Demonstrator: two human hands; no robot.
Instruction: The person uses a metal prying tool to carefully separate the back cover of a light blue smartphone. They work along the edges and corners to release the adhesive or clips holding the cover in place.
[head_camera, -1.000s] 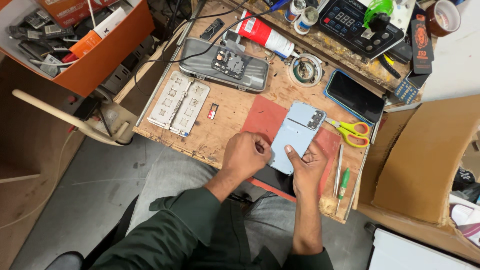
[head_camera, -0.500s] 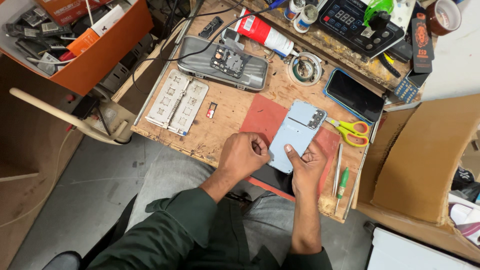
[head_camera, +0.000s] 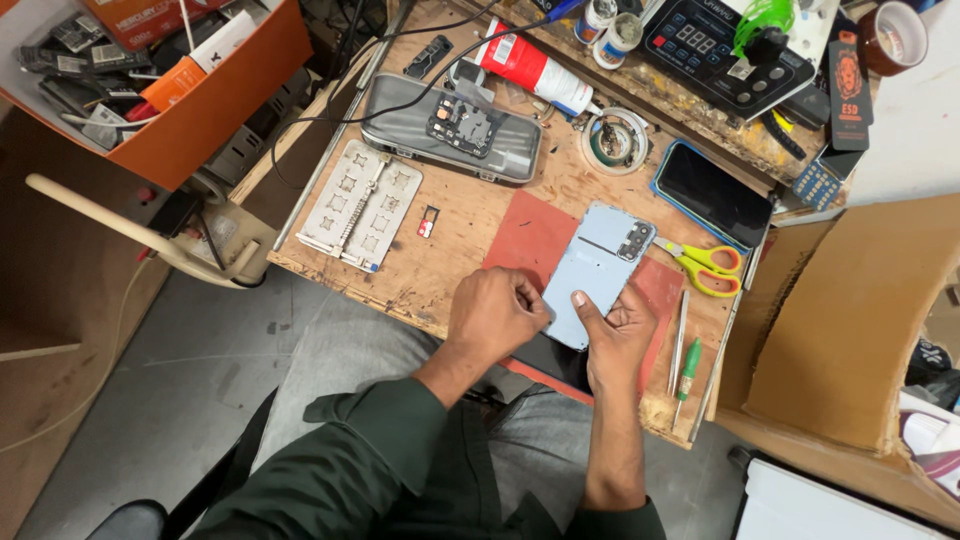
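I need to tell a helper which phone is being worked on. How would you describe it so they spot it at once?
On the wooden workbench lies a red mat, just ahead of the person's two hands. The pale blue phone lies back-up on it, its near end held by the right hand, the left hand at its edge. The other phone, beyond the yellow-handled scissors, shows a dark screen.

There is one view only, from a camera on the person's head, looking almost straight down over the green sleeves onto the wooden surface (head_camera: 470, 215). It sits fairly near, so both forearms rise from the bottom edge. The frame also takes in grey floor (head_camera: 170, 400) on the left and a cardboard box (head_camera: 850, 330) on the right.
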